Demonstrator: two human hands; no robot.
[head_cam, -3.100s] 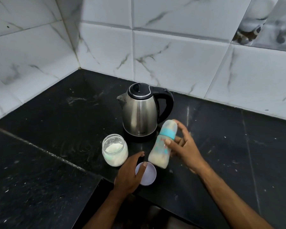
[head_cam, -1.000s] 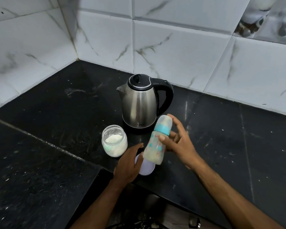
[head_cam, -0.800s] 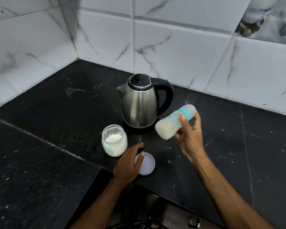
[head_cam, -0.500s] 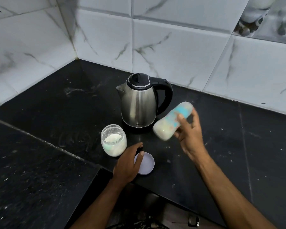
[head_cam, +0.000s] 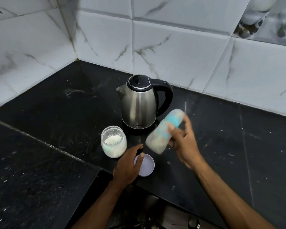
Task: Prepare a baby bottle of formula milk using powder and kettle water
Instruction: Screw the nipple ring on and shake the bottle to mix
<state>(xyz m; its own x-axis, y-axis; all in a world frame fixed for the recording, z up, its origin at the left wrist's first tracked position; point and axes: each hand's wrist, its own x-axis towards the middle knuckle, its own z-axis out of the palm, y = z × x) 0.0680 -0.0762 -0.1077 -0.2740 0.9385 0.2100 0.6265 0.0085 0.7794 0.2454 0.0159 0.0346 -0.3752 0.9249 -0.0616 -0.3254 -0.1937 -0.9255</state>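
Fingers [head_cam: 172, 128] of the right hand [head_cam: 184, 142] clamp the capped baby bottle [head_cam: 163, 131], tilted and blurred above the surface [head_cam: 221, 138] before the kettle [head_cam: 139, 104]. Left hand [head_cam: 127, 166] rests loosely spread, holding nothing, on the lid [head_cam: 146, 165] beside the open powder jar [head_cam: 114, 143]. Mixing by shaking looks underway; next likely comes standing the bottle upright.

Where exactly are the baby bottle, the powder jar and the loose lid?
baby bottle [head_cam: 163, 132]: head view, on its blurred, tilted body.
powder jar [head_cam: 114, 144]: head view, on its glass wall, lid off.
lid [head_cam: 147, 166]: head view, on its bare inner face.
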